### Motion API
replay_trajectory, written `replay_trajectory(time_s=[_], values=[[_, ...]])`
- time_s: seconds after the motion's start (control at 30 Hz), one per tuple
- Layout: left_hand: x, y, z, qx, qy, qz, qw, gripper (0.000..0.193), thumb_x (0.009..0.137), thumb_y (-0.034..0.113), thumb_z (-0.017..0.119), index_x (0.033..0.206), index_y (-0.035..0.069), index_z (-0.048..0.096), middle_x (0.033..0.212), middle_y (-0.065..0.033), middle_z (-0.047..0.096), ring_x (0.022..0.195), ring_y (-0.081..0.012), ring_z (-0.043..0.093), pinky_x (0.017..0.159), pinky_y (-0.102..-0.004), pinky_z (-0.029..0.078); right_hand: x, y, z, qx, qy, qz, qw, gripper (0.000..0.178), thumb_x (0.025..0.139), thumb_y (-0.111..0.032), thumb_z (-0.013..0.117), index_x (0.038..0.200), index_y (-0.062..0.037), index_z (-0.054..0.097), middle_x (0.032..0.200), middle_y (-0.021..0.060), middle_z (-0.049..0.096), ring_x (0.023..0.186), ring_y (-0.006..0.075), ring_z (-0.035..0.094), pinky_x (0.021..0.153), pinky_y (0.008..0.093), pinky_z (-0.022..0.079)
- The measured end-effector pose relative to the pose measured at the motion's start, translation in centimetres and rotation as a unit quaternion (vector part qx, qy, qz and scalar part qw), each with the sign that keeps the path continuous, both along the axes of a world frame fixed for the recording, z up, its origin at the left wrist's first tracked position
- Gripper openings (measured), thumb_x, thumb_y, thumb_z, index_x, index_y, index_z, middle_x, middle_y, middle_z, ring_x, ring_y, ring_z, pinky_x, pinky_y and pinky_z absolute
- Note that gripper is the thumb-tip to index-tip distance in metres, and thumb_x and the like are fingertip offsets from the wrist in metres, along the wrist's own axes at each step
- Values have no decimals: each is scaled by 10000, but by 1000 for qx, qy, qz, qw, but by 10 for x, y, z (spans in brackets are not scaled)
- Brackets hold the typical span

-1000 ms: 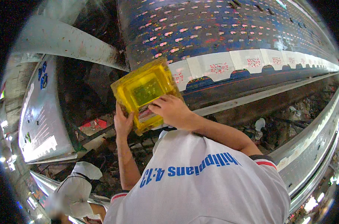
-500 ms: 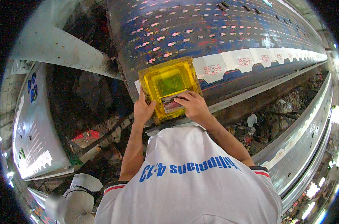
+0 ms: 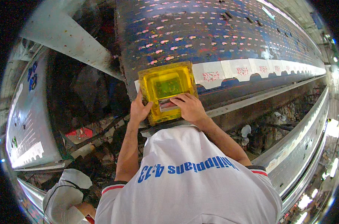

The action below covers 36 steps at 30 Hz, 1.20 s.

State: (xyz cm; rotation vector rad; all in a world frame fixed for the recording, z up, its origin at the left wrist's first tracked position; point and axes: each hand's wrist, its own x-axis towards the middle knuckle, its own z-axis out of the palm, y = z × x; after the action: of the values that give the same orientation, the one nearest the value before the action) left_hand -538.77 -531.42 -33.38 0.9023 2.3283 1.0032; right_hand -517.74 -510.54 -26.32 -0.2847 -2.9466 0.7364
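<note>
A yellow screen-printing frame (image 3: 165, 68) with a greenish mesh window lies at the near left end of a long dark table. My left hand (image 3: 140, 110) grips its left side, thumb on the near-left rim and fingers along the outer edge. Inside the frame, by the near edge of the window, my right hand (image 3: 192, 108) holds a flat, pale-edged squeegee (image 3: 166, 105) from its right end. Dark reddish ink shows on the squeegee's face. A row of white cut pieces (image 3: 210, 75) with red prints begins right of the frame.
The table (image 3: 214, 41) carries rows of small colourful printed pieces and a few dark blocks. A pale beam (image 3: 70, 39) slants at the left. Another table (image 3: 31, 115) stands far left, and one more (image 3: 300, 149) right. A person in white (image 3: 67, 194) is at lower left.
The squeegee now sits more level and slightly nearer the frame's near side, with my right hand. My left hand keeps its hold. The whole view has shifted a little; the person at lower left has moved.
</note>
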Motion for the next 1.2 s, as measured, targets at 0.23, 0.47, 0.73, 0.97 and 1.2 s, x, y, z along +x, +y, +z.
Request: replay_trajectory(time_s=[0.23, 0.47, 0.73, 0.97, 1.2], values=[[-2, 0, 0, -26, -12, -13, 1000, 1038, 929, 297, 755, 1762, 38, 192, 1131, -329, 783, 965, -525, 769, 885, -578, 623, -2, -5, 11, -10, 2, -17, 1000, 526, 840, -66, 729, 1358, -149, 753, 1330, 61, 725, 1241, 329, 687, 1063, 463, 588], [2, 2, 7, -23, -11, -15, 1000, 1015, 948, 295, 755, 1760, 70, 190, 1076, -336, 784, 939, -551, 761, 870, -604, 627, -9, -10, -4, 19, 25, -31, 999, 525, 856, -65, 716, 1374, -146, 741, 1333, 73, 725, 1272, 327, 686, 1097, 467, 576], [-2, 0, 1, -41, 0, -26, 999, 981, 970, 328, 752, 1738, 29, 220, 1040, -338, 781, 936, -551, 761, 850, -608, 629, -89, 41, 13, -5, -19, -39, 999, 464, 885, -64, 708, 1331, -170, 783, 1236, 97, 770, 1168, 362, 721, 987, 498, 614], [1, 5, 13, -113, 19, -36, 993, 899, 992, 305, 760, 1694, 2, 287, 1135, -363, 759, 1031, -566, 740, 871, -631, 611, -91, 49, -7, 28, 11, -27, 999, 454, 896, -50, 694, 1324, -161, 796, 1215, 99, 777, 1155, 359, 723, 982, 493, 608], [-1, 2, 3, -93, 22, -21, 995, 963, 981, 350, 726, 1726, 18, 214, 1075, -354, 774, 988, -570, 747, 898, -626, 615, -13, -8, 4, -24, 15, -14, 999, 493, 857, -48, 707, 1337, -139, 776, 1289, 67, 745, 1219, 325, 697, 1037, 471, 587]])
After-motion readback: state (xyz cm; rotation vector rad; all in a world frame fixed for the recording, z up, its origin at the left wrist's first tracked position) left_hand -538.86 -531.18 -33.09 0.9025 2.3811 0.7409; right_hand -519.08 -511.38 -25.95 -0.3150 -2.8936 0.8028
